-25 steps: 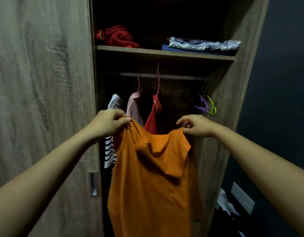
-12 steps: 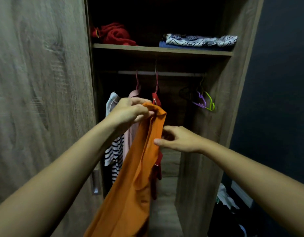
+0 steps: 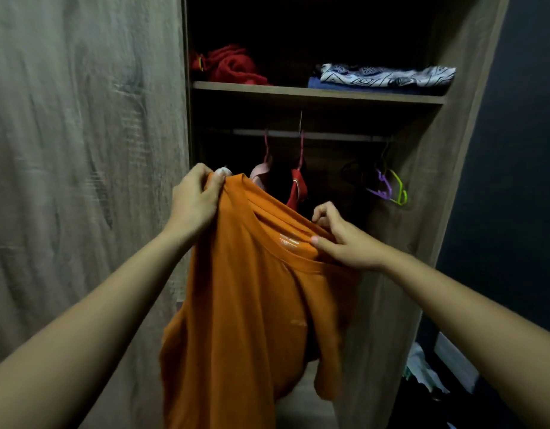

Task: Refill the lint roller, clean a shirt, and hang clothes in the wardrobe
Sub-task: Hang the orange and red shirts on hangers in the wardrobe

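From the head camera, the orange shirt [image 3: 252, 305], bunched narrow a moment ago, hangs spread again before the open wardrobe [image 3: 422, 212], its neckline gaping. The left hand [image 3: 194, 205] grips its left shoulder, and the right hand [image 3: 345, 239] now pinches the collar. I'd say it has no hanger in it yet. Spare hangers [image 3: 388, 187] dangle far right on the rail [image 3: 329, 136]. A pink garment [image 3: 259, 178] and a red garment [image 3: 297, 190] crowd the rail behind the shirt.

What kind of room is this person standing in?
Probably a bedroom, at an open wardrobe: a rail with hanging shirts, folded clothes on the shelf, spare hangers at the right.
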Action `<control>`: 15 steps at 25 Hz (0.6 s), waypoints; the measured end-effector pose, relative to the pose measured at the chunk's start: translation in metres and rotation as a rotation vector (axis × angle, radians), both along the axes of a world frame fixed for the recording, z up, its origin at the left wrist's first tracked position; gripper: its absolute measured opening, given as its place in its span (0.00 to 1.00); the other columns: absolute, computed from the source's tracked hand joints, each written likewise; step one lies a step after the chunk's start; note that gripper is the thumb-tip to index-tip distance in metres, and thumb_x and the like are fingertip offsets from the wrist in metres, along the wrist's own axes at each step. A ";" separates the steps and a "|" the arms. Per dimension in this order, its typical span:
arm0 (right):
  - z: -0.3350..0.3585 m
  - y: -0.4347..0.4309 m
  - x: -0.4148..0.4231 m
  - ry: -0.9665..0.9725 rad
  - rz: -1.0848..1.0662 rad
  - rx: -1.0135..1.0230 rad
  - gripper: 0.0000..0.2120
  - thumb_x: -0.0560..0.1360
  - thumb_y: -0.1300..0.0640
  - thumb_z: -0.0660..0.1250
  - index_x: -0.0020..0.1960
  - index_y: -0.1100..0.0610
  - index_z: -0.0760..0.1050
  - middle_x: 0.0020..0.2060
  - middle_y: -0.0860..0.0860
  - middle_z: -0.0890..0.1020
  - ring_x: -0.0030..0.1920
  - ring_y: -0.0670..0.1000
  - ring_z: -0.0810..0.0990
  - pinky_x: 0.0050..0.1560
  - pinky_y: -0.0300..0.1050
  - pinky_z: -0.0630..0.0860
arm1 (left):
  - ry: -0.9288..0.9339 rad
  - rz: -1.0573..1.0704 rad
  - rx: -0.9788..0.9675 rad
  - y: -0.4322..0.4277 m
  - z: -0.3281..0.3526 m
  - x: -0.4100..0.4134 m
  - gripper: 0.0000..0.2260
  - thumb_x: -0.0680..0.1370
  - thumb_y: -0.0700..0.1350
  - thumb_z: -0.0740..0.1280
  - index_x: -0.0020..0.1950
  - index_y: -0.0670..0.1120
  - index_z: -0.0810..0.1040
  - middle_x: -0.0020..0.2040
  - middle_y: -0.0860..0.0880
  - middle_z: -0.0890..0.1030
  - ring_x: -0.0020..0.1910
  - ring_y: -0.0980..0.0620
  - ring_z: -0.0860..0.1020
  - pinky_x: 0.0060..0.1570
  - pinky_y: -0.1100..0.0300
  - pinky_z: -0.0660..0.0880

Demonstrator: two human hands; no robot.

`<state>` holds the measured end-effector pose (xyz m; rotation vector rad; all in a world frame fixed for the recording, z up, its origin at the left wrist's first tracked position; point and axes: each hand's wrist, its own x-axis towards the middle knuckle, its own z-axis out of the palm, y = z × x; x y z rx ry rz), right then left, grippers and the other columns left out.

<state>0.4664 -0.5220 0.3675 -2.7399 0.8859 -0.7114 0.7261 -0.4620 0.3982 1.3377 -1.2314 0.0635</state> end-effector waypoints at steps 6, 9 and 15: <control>-0.001 -0.020 -0.049 0.220 -0.371 -0.184 0.14 0.70 0.66 0.64 0.49 0.52 0.81 0.52 0.52 0.81 0.57 0.55 0.78 0.57 0.50 0.74 | -0.188 0.085 0.079 -0.009 -0.017 0.011 0.13 0.79 0.52 0.62 0.42 0.43 0.75 0.38 0.45 0.76 0.41 0.46 0.74 0.39 0.56 0.65; 0.012 -0.021 -0.051 0.127 -0.489 -0.061 0.20 0.69 0.66 0.66 0.59 0.53 0.75 0.61 0.54 0.76 0.62 0.54 0.74 0.58 0.44 0.72 | -0.294 0.019 0.122 -0.019 -0.026 0.001 0.17 0.77 0.58 0.61 0.36 0.47 0.71 0.33 0.46 0.75 0.38 0.43 0.75 0.37 0.51 0.69; 0.033 -0.026 -0.075 0.168 -0.527 0.266 0.24 0.70 0.71 0.59 0.62 0.53 0.71 0.64 0.54 0.69 0.55 0.51 0.70 0.46 0.41 0.71 | -0.613 -0.090 0.358 -0.064 -0.040 -0.037 0.13 0.77 0.55 0.63 0.39 0.48 0.72 0.40 0.42 0.81 0.43 0.40 0.78 0.41 0.51 0.72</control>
